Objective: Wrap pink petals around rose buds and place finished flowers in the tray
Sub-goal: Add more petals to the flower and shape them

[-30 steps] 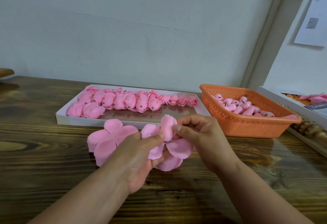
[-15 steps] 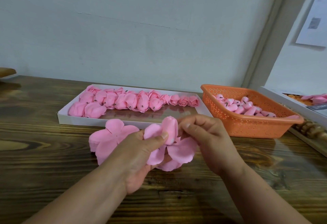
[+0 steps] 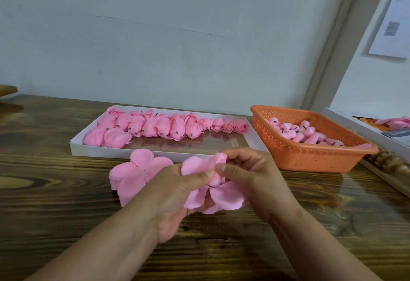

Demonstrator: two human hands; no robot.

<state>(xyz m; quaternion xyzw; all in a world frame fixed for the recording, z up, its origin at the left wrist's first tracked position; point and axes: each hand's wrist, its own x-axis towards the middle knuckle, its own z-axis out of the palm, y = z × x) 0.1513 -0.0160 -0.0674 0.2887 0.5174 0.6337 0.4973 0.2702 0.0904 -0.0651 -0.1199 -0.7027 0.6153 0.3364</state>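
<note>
We count two hands, the left hand [image 3: 175, 194] at 6 o'clock and the right hand [image 3: 250, 176] at 5 o'clock. One white tray [image 3: 137, 151] lies at 11 o'clock; of its flowers we make out three small rosebuds [image 3: 228, 126] in a row, while the larger wrapped blooms [image 3: 142, 127] overlap too much to count exactly. One orange basket [image 3: 310, 158] sits at 2 o'clock, its buds uncountable. One stack of petal sheets [image 3: 137, 174] rests at 8 o'clock.
</note>
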